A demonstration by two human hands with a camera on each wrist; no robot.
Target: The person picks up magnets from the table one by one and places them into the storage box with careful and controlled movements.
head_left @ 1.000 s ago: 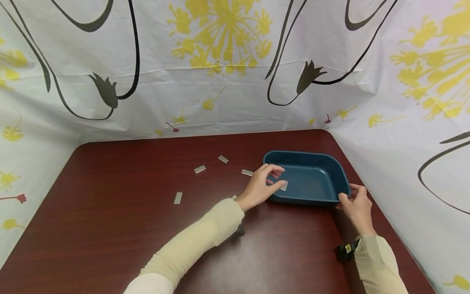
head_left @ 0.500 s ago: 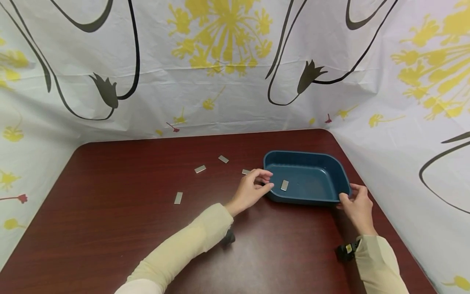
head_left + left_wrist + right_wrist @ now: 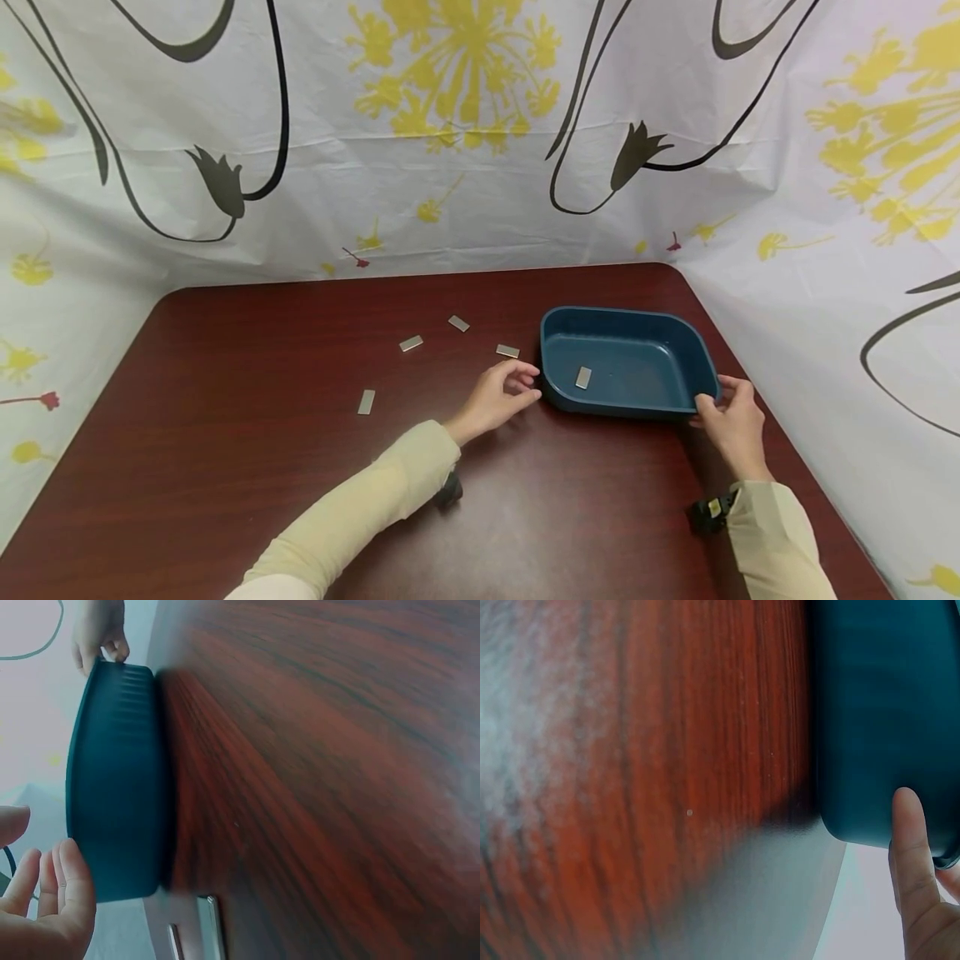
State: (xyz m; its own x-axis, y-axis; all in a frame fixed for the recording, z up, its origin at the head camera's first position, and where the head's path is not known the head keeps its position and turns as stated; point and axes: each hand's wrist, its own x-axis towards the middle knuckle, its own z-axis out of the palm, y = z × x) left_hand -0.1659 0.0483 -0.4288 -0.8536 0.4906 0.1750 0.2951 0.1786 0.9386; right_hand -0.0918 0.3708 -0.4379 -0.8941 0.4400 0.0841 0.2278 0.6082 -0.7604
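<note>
In the head view a dark blue rectangular tray (image 3: 628, 410) stands at the table's right side. One small flat silver-grey rectangular piece (image 3: 583, 377) lies inside it, near the left end. My right hand (image 3: 731, 425) grips the tray's near right corner; the right wrist view shows a finger (image 3: 911, 847) along its outer wall. Just off the tray's left end hovers my left hand (image 3: 495, 398), holding nothing, its fingers loosely bent and the thumb apart. A similar piece (image 3: 507, 351) lies on the table just beyond that hand.
More of these flat pieces lie farther left: one piece (image 3: 459, 323) at the back, another piece (image 3: 411, 342) beside it, and a third piece (image 3: 366, 402) nearer. A patterned white curtain (image 3: 480, 208) borders the dark red wooden table (image 3: 225, 467).
My left hand has drawn back leftward out of the tray, leaving the flat piece lying inside. The piece beyond the hand now shows fully. My right hand has kept its grip on the corner.
</note>
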